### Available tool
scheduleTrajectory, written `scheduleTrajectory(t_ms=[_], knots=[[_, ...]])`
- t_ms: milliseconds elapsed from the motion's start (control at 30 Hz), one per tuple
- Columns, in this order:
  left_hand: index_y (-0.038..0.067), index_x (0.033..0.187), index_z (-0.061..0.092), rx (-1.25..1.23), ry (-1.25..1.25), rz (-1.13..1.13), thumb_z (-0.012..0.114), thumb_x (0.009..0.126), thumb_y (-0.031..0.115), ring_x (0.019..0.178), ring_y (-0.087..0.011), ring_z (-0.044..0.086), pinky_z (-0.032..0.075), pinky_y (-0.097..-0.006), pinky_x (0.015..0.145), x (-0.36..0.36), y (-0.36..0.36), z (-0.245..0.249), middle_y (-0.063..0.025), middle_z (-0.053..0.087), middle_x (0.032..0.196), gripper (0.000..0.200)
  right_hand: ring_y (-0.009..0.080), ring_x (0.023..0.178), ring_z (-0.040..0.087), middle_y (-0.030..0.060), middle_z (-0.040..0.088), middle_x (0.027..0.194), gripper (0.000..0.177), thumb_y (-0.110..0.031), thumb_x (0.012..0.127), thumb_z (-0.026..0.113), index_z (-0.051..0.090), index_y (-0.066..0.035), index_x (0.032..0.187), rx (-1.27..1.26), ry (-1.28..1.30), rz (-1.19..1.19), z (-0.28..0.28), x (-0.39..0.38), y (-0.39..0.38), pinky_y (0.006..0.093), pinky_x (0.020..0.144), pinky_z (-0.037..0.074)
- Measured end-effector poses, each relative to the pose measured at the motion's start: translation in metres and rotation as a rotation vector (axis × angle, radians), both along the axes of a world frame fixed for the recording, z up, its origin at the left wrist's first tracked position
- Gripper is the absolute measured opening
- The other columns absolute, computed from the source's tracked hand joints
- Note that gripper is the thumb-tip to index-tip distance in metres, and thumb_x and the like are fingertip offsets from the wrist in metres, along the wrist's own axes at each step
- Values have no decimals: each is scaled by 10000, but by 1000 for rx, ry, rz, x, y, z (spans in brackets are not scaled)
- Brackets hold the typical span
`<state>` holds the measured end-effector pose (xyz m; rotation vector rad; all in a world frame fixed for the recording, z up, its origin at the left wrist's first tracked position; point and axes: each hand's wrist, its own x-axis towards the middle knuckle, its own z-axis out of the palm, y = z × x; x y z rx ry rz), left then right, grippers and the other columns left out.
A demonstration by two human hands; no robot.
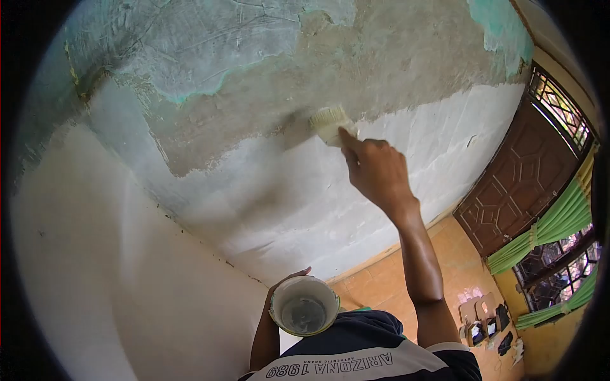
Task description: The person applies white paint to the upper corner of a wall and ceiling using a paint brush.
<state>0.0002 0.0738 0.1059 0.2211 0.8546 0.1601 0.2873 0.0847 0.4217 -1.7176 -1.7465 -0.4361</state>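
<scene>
My right hand (380, 173) is closed around the handle of a wide paintbrush (330, 123), held up against the wall. The pale bristles point up and left, near the border between the bare grey plaster (273, 108) and the white-painted part of the wall (305, 197). Low in front of my body, my left hand (287, 279) grips a small bucket (305, 284) from its left side. Some greyish-white liquid shows at the bottom. Most of my left fingers are hidden behind the bucket.
Peeling turquoise paint (502, 32) borders the plaster above. A white side wall (70, 235) meets this wall in a corner at the left. Right of me are a brown door (524, 171), green curtains (553, 232) and several items (486, 320) on the orange tile floor (375, 292).
</scene>
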Motion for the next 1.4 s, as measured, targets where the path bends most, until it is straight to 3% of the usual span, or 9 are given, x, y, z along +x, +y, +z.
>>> scheduleTrajectory(t_ms=[267, 500, 767, 867, 967, 1033, 1267, 1333, 1400], knots=[[145, 1009, 763, 33, -10, 33, 730, 1016, 437, 769, -202, 730, 602, -416, 727, -5, -9, 1, -39, 767, 906, 294, 395, 841, 746, 185, 753, 859, 407, -160, 996, 685, 715, -185, 1401, -275, -5, -40, -27, 9, -12, 513, 746, 592], [168, 1009, 747, 62, -26, 56, 673, 1052, 476, 782, -209, 725, 595, -436, 726, 6, -8, 10, -30, 764, 917, 320, 358, 698, 711, 142, 711, 790, 400, -193, 984, 711, 728, -198, 1384, 129, 152, -32, 4, 14, -10, 459, 640, 582], [166, 1025, 755, 62, -84, 104, 693, 1051, 439, 796, -201, 731, 604, -437, 738, 3, -12, 35, -23, 771, 921, 282, 387, 821, 741, 171, 745, 849, 401, -173, 966, 703, 734, -183, 1365, -163, 111, 24, -56, 19, -13, 508, 688, 586], [148, 1045, 763, 162, 6, 233, 710, 1040, 436, 816, -202, 741, 614, -431, 751, 4, -18, 47, -35, 777, 930, 292, 385, 781, 733, 176, 736, 835, 377, -164, 966, 711, 755, -200, 1339, -95, 112, 19, -45, 20, -17, 499, 674, 572], [98, 1038, 784, 465, 75, 374, 785, 994, 353, 789, -180, 746, 615, -372, 729, 4, -29, 57, -55, 783, 921, 259, 356, 690, 711, 154, 699, 767, 410, -140, 976, 721, 736, -188, 1383, 156, 243, 25, -7, 16, -17, 457, 628, 554], [64, 1033, 798, 665, 128, 456, 834, 964, 298, 771, -165, 749, 615, -332, 715, 0, -37, 63, -69, 787, 914, 246, 340, 681, 711, 145, 694, 763, 418, -139, 980, 719, 727, -176, 1396, 118, 247, -7, 3, 15, -10, 457, 628, 553], [70, 910, 813, 489, 261, 320, 866, 926, 356, 664, -161, 724, 602, -334, 660, 7, -21, 92, -59, 768, 801, 291, 395, 777, 727, 169, 716, 821, 503, -134, 951, 700, 675, -197, 1449, -150, 154, 21, -60, 18, -2, 512, 691, 583], [86, 884, 794, 145, 209, 97, 849, 930, 433, 655, -177, 718, 603, -358, 659, 0, -1, 58, -61, 764, 798, 355, 393, 789, 731, 175, 726, 836, 481, -133, 946, 701, 696, -194, 1423, -198, 140, 13, -58, 22, -11, 511, 695, 585], [99, 867, 780, 324, 242, 127, 837, 931, 471, 645, -188, 711, 604, -374, 658, 12, -26, 104, -66, 759, 791, 382, 386, 801, 743, 192, 745, 851, 434, -125, 933, 702, 741, -180, 1362, -237, 95, -8, -52, 31, -14, 504, 709, 593]])
